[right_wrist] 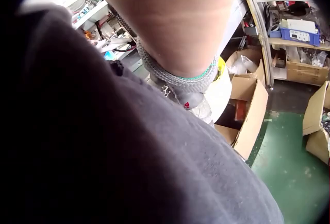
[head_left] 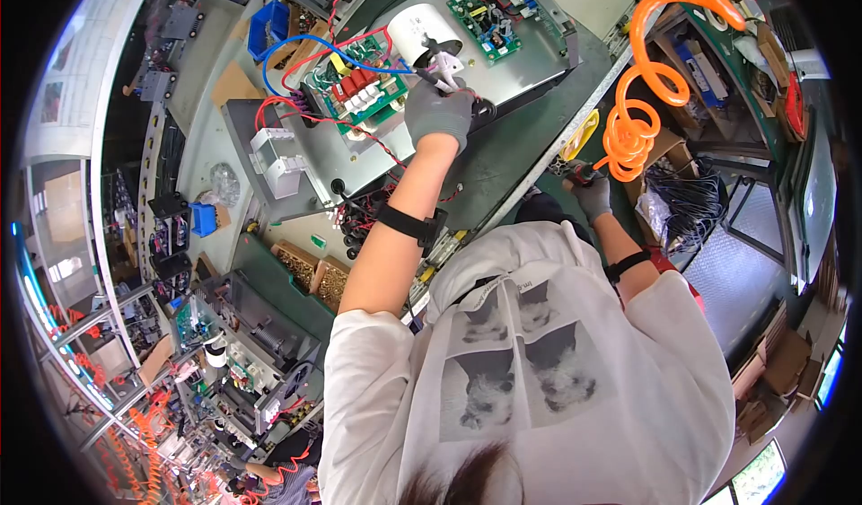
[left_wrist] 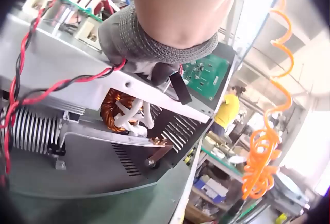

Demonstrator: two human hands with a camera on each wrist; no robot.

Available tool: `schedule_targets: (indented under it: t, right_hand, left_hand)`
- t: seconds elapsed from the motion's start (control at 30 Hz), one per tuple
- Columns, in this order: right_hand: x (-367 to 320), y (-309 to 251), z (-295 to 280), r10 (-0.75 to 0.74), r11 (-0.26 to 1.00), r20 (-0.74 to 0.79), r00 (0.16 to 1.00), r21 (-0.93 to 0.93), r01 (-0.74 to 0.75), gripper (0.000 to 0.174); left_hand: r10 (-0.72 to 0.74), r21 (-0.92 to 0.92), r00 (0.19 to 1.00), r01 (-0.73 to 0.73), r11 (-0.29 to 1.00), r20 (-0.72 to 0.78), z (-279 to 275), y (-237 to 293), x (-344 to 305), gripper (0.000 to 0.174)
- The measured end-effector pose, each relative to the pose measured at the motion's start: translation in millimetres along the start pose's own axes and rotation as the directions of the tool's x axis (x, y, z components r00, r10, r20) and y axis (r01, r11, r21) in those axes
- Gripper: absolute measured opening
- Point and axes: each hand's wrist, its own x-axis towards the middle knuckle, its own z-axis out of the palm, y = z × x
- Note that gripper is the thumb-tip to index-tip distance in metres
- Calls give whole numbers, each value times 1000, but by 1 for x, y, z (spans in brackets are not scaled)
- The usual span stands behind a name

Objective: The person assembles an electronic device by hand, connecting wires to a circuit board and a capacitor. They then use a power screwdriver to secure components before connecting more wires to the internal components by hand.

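My gloved left hand (head_left: 440, 114) is at the terminal end of a white cylindrical capacitor (head_left: 420, 34), gripping white-sleeved wire ends (head_left: 445, 67); a blue wire (head_left: 314, 40) runs to them. Beside it, a green circuit board (head_left: 359, 87) with red and white components sits on a metal chassis (head_left: 503, 79). The left wrist view shows the hand (left_wrist: 139, 49) over the chassis edge, above a copper coil (left_wrist: 117, 109). My gloved right hand (head_left: 591, 198), low by the bench edge, holds a dark tool (head_left: 584, 175) at the lower end of an orange coiled hose (head_left: 639, 83). Dark cloth hides much of it in the right wrist view.
A second green board (head_left: 485, 29) sits beyond the capacitor. A grey metal block (head_left: 278, 159) stands at the chassis's left. Trays of small parts (head_left: 310, 272) lie near the bench edge. Cartons (right_wrist: 250, 113) stand on the right, and another person (left_wrist: 227, 110) is in the background.
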Motion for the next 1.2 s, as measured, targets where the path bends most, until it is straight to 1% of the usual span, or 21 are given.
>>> schedule_targets:
  t: [0.03, 0.1, 0.17, 0.2, 0.23, 0.3, 0.33, 0.37, 0.47, 0.53, 0.57, 0.67, 0.77, 0.8, 0.9, 0.97, 1.03, 1.1, 1.13, 1.17, 1.2]
  right_hand:
    - [0, 0, 0, 7, 999, -24, 1000, 46, -6, 38]
    - [4, 7, -2, 1, 1000, -21, 1000, 29, 0, 38]
    - [5, 17, -5, -2, 1000, -26, 1000, 15, 2, 37]
    - [4, 17, -4, -16, 1000, -30, 999, 13, 17, 37]
    - [5, 16, -3, -32, 999, -33, 999, 11, 32, 37]
    - [4, 12, 0, -18, 999, -35, 999, 51, 20, 36]
    - [2, 8, 2, -100, 995, -57, 993, -9, 100, 37]
    - [0, 5, 4, -181, 982, -73, 981, -71, 176, 38]
    - [-2, 5, 5, -176, 983, -84, 981, -67, 171, 43]
    - [2, 14, 6, -146, 989, -97, 984, -49, 142, 43]
    - [3, 18, 7, -120, 992, -109, 987, -36, 117, 42]
    - [2, 23, 9, -163, 986, -171, 972, -48, 157, 42]
    - [-9, -9, 12, -190, 982, -157, 969, -49, 185, 40]
    - [-5, 0, 14, -187, 982, -159, 970, -50, 181, 40]
    - [3, 21, 21, -141, 987, -153, 978, -98, 127, 38]
    - [-4, 5, 27, -233, 950, -265, 936, -268, 161, 39]
    - [2, 10, 25, -204, 952, -222, 954, -273, 140, 44]
    - [4, 14, 23, -77, 919, -144, 987, -395, 14, 43]
    - [9, 29, 28, 9, 989, -159, 987, -146, -32, 41]
    - [9, 35, 28, 11, 989, -161, 987, -142, -34, 41]
    - [7, 32, 27, -28, 973, -202, 979, -231, -20, 53]
  left_hand:
    - [9, 6, 997, -9, 1000, -75, 2, 4, -2, 23]
    - [48, 72, 995, -41, 997, -90, 2, 10, -5, 21]
    - [73, 171, 997, -76, 982, 25, -5, 11, -2, 22]
    - [79, 263, 986, -115, 958, 146, -14, 19, -7, 25]
    - [81, 267, 985, -120, 956, 150, -11, 13, -4, 25]
    - [269, 353, 955, -295, 888, 123, -5, 1, 0, 30]
    - [353, 520, 918, -393, 758, 181, -8, 3, -1, 29]
    - [351, 524, 918, -393, 755, 184, -11, 4, -1, 29]
    - [381, 520, 878, -478, 708, 289, -19, 3, 1, 25]
    - [456, 336, 837, -542, 771, 303, -22, -10, 4, 22]
    - [458, 338, 834, -546, 767, 308, -20, -16, 8, 22]
    - [430, 138, 853, -483, 864, 296, -15, -35, 21, 22]
    - [391, 156, 893, -428, 890, 222, -17, -21, 13, 27]
    - [372, 162, 910, -401, 902, 183, -18, -17, 12, 30]
    - [295, 196, 934, -333, 922, 202, -20, -9, 13, 29]
    - [290, 170, 941, -319, 932, 175, -16, -2, 9, 25]
    - [36, 124, 991, -52, 991, 128, -12, -1, 11, 19]
    - [35, 61, 996, -40, 997, 82, -6, 5, 8, 21]
    - [32, -8, 999, -32, 999, 38, -5, 9, 5, 23]
    - [34, -4, 999, -34, 999, 39, -5, 14, 2, 23]
    - [-34, -31, 998, 35, 999, 52, -6, 18, -2, 19]
